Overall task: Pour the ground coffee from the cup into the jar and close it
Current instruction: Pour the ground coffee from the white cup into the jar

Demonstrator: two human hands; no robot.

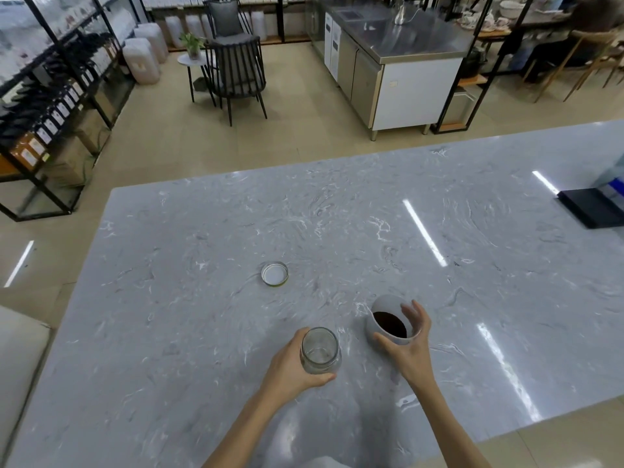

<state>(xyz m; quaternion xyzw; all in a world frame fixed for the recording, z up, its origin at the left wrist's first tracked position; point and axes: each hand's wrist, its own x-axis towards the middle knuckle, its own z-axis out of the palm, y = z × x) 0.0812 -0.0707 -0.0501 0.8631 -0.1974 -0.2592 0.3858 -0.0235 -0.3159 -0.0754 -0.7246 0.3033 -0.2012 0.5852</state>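
- Left grip (290, 363): the jar (320, 350) is clasped from its left side, fingers curled behind it and the thumb (320, 379) laid across its near base.
- Held this way, the jar is seen upright on the surface (202, 251), open-mouthed, clear and empty-looking.
- Right grip (410, 346): the fingers are spread apart around the cup (388, 320), the thumb (383, 342) at its near lower wall and the fingertips (410, 307) at the far right of its rim; whether a firm hold has been made cannot be told.
- Just right of the left grip and beyond it, the cup is seen, white, its mouth tipped toward the camera.
- Dark ground coffee (390, 324) is seen inside the cup.
- A narrow gap of bare surface is left between jar and cup; they are not touching.
- Well beyond the left grip, the lid (274, 273) is lain upturned on the surface, its white inside shown, apart from both jar and cup.
- Far to the right of the right grip, a black tray (591, 206) is set at the edge of the surface.
- Both forearms are bare and are reached in from the near edge.
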